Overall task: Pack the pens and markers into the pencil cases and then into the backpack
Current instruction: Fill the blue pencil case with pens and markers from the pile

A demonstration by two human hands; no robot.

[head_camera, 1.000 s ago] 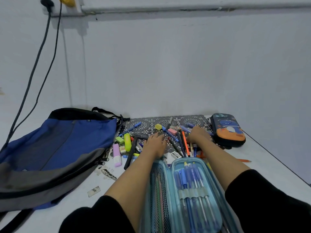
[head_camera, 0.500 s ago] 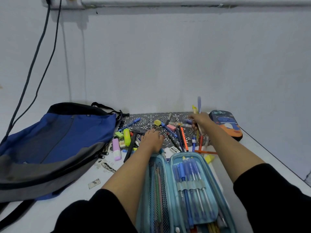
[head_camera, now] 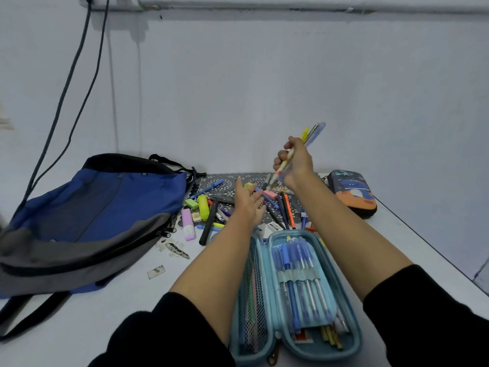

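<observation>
An open light-blue pencil case (head_camera: 267,300) lies in front of me, with blue pens strapped in its right half and a mesh pocket on its left. My right hand (head_camera: 295,162) is raised above the table and grips a bundle of pens (head_camera: 311,135), yellow and blue ends sticking up. My left hand (head_camera: 247,201) hovers over the pile of loose pens and markers (head_camera: 211,207) with its fingers spread and nothing in it. A dark pencil case (head_camera: 352,192) with orange print lies shut at the far right. The blue and grey backpack (head_camera: 87,215) lies flat at the left.
A patterned grey mat (head_camera: 225,185) lies under part of the pile against the white wall. Small paper scraps (head_camera: 156,271) lie on the white table near the backpack. Two black cables (head_camera: 79,67) hang down the wall at the left. The table's right edge runs diagonally.
My right hand gathered pens from the pile and lifted them well above the table. My left hand rose off the pile and opened its fingers.
</observation>
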